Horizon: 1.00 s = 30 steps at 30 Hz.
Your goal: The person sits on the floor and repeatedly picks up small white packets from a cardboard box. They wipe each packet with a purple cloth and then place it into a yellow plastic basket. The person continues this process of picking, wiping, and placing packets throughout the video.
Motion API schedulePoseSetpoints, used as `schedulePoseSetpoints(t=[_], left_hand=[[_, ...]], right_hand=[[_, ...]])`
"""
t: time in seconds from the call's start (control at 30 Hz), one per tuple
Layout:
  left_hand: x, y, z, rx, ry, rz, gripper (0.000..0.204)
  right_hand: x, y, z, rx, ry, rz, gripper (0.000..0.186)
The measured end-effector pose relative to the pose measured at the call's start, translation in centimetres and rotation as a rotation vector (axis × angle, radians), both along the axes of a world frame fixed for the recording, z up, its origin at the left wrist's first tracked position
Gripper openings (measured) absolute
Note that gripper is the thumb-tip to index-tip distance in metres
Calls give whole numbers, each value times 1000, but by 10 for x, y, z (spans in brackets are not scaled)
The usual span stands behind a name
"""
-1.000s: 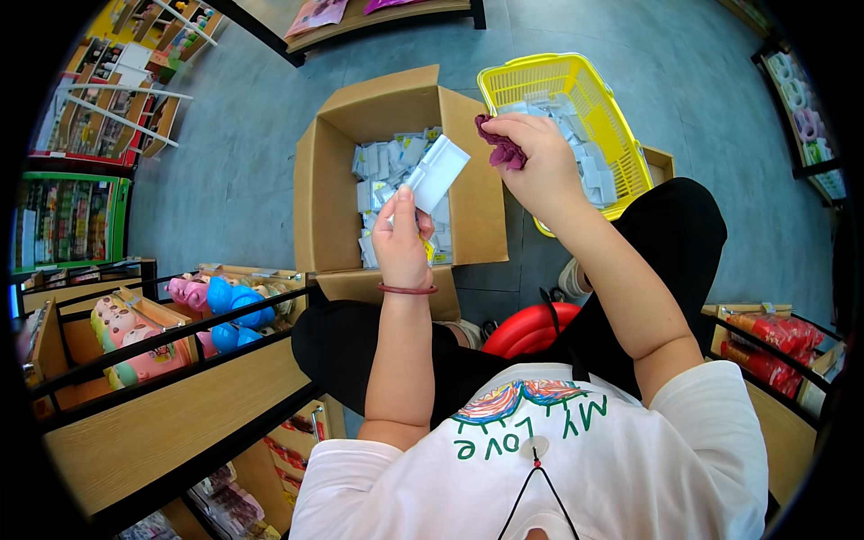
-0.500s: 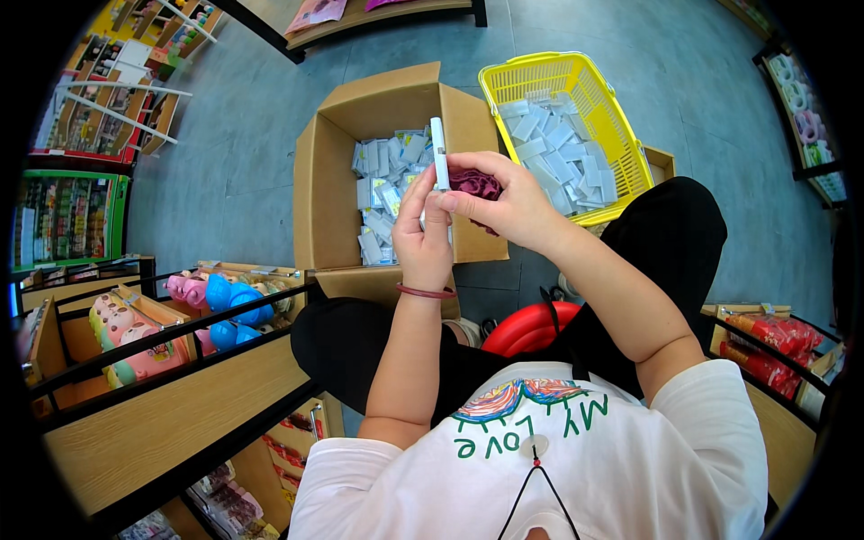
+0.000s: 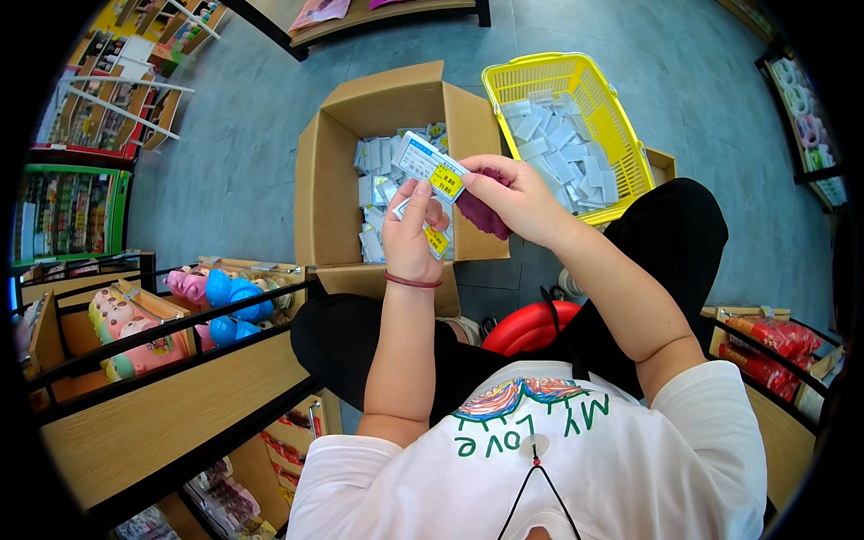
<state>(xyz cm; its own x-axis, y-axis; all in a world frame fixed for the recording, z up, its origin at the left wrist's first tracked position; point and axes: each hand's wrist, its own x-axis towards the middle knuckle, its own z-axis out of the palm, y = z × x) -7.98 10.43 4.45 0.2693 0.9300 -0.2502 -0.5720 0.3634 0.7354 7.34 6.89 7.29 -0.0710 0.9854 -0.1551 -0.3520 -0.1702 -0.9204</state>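
Note:
An electronic-looking price tag (image 3: 423, 162), white and blue with a yellow panel, lies tilted with its printed face up above the cardboard box. My right hand (image 3: 517, 198) pinches its right end and also holds a crumpled maroon cloth (image 3: 486, 214). Just below, my left hand (image 3: 412, 247) is closed round a second price tag (image 3: 437, 241), whose yellow part shows past the fingers. The left thumb is close to the upper tag's lower edge; whether it touches is unclear. Beneath both hands, the open cardboard box (image 3: 321, 180) contains many similar tags.
Beside the box stands a yellow basket (image 3: 621, 144) filled with pale tags. A red round seat (image 3: 526, 328) is between my legs. Shelves with toys (image 3: 144, 333) flank me on the left, and red packets (image 3: 765, 351) sit on a right shelf.
The upper tag has turned from edge-on to face up. My left hand has shifted slightly left and down, and a second tag now shows in it. More of the maroon cloth hangs below my right hand.

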Motion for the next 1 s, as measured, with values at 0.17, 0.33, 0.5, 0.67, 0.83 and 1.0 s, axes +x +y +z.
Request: schedulePoseSetpoints(t=[0.17,0.33,0.5,0.67,0.83,1.0], left_hand=[[-2,-1,-7,46,62,24,17],[0,-2,-3,65,46,33,12],[1,-4,5,-18,-53,-83,14],[0,-3,3,-17,-34,-51,18],[1,-2,-1,-26,-33,-10,20],[1,1,-7,-2,-46,62,20]], right_hand=[[0,4,-8,-27,-129,-47,21],[-2,3,-8,-46,-113,-40,24],[-3,3,-11,-63,-71,-21,25],[-4,3,-11,-65,-103,-5,28],[-5,5,-20,-47,-141,-30,28],[-5,5,-20,3,-324,-90,25]])
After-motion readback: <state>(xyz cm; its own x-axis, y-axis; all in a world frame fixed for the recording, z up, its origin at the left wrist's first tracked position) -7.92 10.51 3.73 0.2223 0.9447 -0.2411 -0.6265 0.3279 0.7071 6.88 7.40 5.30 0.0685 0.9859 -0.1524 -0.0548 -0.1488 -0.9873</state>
